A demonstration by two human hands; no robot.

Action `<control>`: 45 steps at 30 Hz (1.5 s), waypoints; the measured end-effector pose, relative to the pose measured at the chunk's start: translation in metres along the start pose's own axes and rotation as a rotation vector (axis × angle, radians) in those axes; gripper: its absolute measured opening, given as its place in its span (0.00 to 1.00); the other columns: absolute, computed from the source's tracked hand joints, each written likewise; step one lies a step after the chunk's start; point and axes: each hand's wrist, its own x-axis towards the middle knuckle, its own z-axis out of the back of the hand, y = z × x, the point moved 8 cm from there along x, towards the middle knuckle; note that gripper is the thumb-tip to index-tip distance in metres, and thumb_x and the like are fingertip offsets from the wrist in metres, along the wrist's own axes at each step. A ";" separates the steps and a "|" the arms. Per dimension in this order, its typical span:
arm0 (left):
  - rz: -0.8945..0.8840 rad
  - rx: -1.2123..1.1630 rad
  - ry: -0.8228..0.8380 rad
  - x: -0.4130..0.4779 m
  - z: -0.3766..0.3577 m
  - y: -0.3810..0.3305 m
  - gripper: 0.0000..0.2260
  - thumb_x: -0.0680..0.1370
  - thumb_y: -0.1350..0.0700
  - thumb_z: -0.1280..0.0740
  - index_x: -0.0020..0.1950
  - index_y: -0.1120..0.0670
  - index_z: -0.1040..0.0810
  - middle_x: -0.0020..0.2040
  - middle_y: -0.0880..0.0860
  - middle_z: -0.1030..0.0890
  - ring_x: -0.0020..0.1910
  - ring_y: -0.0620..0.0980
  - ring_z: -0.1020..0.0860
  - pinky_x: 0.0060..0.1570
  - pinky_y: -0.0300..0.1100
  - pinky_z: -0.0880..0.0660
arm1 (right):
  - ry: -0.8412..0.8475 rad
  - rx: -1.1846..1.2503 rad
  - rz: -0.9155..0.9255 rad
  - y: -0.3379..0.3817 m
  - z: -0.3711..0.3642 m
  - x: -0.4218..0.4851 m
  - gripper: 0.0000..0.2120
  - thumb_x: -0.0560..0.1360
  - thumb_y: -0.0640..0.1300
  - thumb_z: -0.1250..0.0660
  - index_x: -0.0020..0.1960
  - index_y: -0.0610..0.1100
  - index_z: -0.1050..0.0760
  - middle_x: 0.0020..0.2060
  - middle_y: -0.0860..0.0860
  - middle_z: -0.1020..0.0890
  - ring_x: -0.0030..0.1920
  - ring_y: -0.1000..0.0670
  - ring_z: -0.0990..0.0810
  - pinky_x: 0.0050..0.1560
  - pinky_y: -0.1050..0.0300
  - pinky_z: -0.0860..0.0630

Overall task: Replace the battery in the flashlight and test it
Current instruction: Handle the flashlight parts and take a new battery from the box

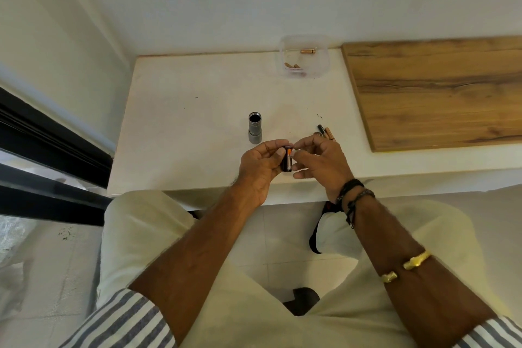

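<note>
The grey flashlight body [255, 128] stands upright on the white table [180, 133] with its open dark end facing up. Just in front of it, my left hand [258, 169] grips a small black battery holder [287, 159] that carries an orange and black cell. My right hand [319, 161] is at the holder's right side, thumb and forefinger pinching its top end. Two loose batteries [326, 132], one black and one copper-coloured, lie on the table just beyond my right hand.
A clear plastic box [304, 56] with several copper-coloured batteries sits at the back of the table by the wall. A wooden board [440, 90] covers the table's right part. A dark window frame [50, 138] runs along the left.
</note>
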 end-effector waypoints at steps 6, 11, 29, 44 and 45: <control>-0.088 0.076 0.055 -0.003 -0.005 -0.005 0.08 0.79 0.65 0.33 0.54 0.56 0.17 0.51 0.55 0.14 0.52 0.55 0.15 0.50 0.46 0.18 | 0.076 0.267 -0.259 -0.021 -0.009 -0.003 0.04 0.75 0.42 0.26 0.45 0.49 0.20 0.41 0.48 0.17 0.40 0.50 0.19 0.41 0.51 0.16; -0.160 0.162 0.075 -0.004 -0.009 -0.012 0.11 0.78 0.67 0.32 0.59 0.60 0.19 0.53 0.54 0.14 0.53 0.55 0.16 0.50 0.44 0.19 | 0.101 0.489 -0.346 -0.026 -0.011 -0.002 0.04 0.75 0.39 0.27 0.44 0.46 0.20 0.39 0.46 0.20 0.40 0.49 0.20 0.43 0.50 0.16; -0.297 0.331 0.001 -0.007 -0.017 -0.019 0.13 0.76 0.67 0.30 0.60 0.61 0.19 0.54 0.58 0.15 0.53 0.54 0.16 0.58 0.54 0.21 | 0.028 0.428 -0.295 -0.019 0.000 0.003 0.04 0.75 0.39 0.31 0.45 0.46 0.19 0.38 0.48 0.19 0.42 0.48 0.19 0.44 0.49 0.16; -0.049 -0.051 -0.070 0.010 -0.022 0.004 0.10 0.76 0.66 0.29 0.56 0.59 0.18 0.50 0.58 0.14 0.51 0.60 0.15 0.52 0.51 0.18 | -0.258 -0.217 0.314 0.022 0.029 0.007 0.07 0.76 0.38 0.29 0.52 0.45 0.14 0.41 0.50 0.14 0.43 0.49 0.15 0.43 0.51 0.14; -0.042 -0.061 -0.070 0.011 -0.023 0.003 0.09 0.75 0.66 0.29 0.55 0.58 0.17 0.50 0.58 0.14 0.51 0.60 0.15 0.52 0.50 0.18 | -0.256 -0.230 0.331 0.023 0.029 0.006 0.06 0.76 0.39 0.28 0.51 0.45 0.15 0.42 0.51 0.14 0.43 0.49 0.15 0.43 0.51 0.14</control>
